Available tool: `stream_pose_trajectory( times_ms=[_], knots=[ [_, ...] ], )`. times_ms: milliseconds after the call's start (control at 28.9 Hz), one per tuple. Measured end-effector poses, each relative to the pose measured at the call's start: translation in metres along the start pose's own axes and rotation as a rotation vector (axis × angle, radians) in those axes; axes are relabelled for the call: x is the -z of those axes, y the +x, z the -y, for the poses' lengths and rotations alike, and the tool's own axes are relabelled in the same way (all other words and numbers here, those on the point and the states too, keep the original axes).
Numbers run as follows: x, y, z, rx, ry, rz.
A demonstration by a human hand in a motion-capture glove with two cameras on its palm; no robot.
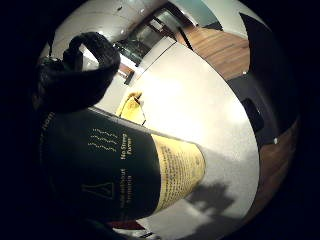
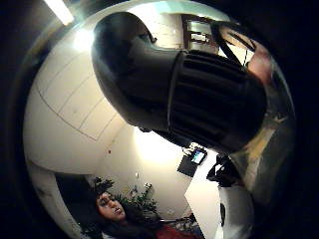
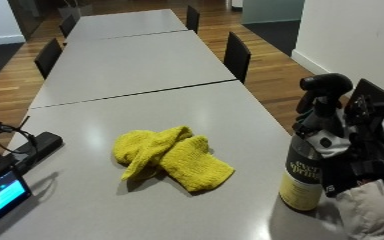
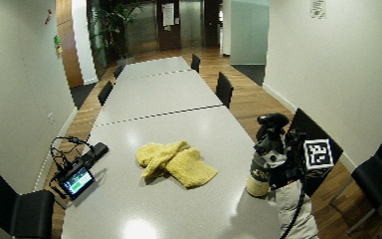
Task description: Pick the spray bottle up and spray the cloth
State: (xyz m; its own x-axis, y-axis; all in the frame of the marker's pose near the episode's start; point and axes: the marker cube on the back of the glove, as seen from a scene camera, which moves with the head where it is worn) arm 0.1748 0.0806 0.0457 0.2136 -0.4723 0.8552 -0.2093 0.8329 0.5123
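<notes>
The long grey counter (image 3: 145, 65) carries a crumpled yellow terry cloth (image 3: 169, 156) mid-surface. Well apart, at its near edge, stands the dark spray bottle with yellow label (image 3: 306, 172), gloved right hand (image 3: 348, 165) fingers wrapped around it. Best to lift straight up, then aim the nozzle clothward.

Your right hand (image 3: 352, 150) wears a black glove with black straps. Your sleeve (image 3: 365, 210) below it is pale grey, quilted fabric.

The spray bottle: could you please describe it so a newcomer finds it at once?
On the long grey table, look at the near edge, apart from the yellow cloth. The spray bottle stands upright there, gripped by the gloved right hand: dark body, yellow base band, black trigger head.
</notes>
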Motion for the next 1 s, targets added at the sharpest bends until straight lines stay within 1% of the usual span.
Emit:
stream_pose_trajectory(
  times_ms=[69,138,207,311,415,484,553,622,726,829,933,1002],
  knots=[
    [0.004,-0.003,-0.001,-0.011,0.004,0.003],
    [0.012,-0.003,-0.013,-0.047,0.006,-0.019],
    [0.023,0.006,-0.024,-0.071,0.001,-0.109],
    [0.022,0.015,-0.009,-0.017,-0.073,-0.388],
    [-0.005,0.006,0.031,0.101,-0.2,-0.792],
    [-0.015,0.003,0.05,0.164,-0.254,-1.039],
    [-0.02,0.002,0.058,0.201,-0.288,-1.225],
    [-0.024,0.003,0.061,0.222,-0.319,-1.345],
    [-0.028,0.009,0.062,0.234,-0.354,-1.46],
    [-0.029,0.015,0.061,0.235,-0.365,-1.502],
    [-0.029,0.016,0.062,0.22,-0.347,-1.445],
    [-0.027,0.01,0.061,0.192,-0.313,-1.323]
  ],
)
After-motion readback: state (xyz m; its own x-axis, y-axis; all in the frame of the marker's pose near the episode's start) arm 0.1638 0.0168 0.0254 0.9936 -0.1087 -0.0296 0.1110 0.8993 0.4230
